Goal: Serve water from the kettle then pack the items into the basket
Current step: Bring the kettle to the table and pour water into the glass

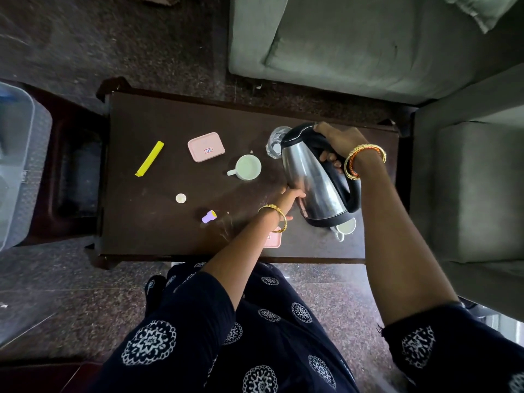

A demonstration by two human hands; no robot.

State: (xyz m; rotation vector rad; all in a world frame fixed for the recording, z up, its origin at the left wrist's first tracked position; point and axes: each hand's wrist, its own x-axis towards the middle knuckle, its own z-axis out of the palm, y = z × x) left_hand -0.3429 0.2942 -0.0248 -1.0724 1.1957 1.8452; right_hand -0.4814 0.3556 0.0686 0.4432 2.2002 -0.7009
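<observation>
The kettle (pixel 314 177) is a steel-bodied jug with a black lid, black handle and black base band; it is held tilted above the right part of the dark brown surface (pixel 158 228), its spout end leaning toward a clear glass (pixel 276 143) just beyond it. The right hand (pixel 337 143) has its grip closed round the black handle, fingers curled under it, with orange and gold bangles at the wrist. The left hand (pixel 293 195) presses straight fingers against the steel side low down, a gold bangle on its wrist. A white cup (pixel 249 167) stands just left of the kettle, its handle pointing left. A second white cup (pixel 346 227) sits partly hidden under the kettle's base. A pink tray (pixel 206 146) lies further left, and another pink piece (pixel 273 239) is mostly covered by the left forearm. A yellow clip (pixel 149 162), a small white round thing (pixel 180 198) and a small lilac cap (pixel 209 217) lie apart on the left half. Grey sofa cushions (pixel 354 46) border the far and right sides.
</observation>
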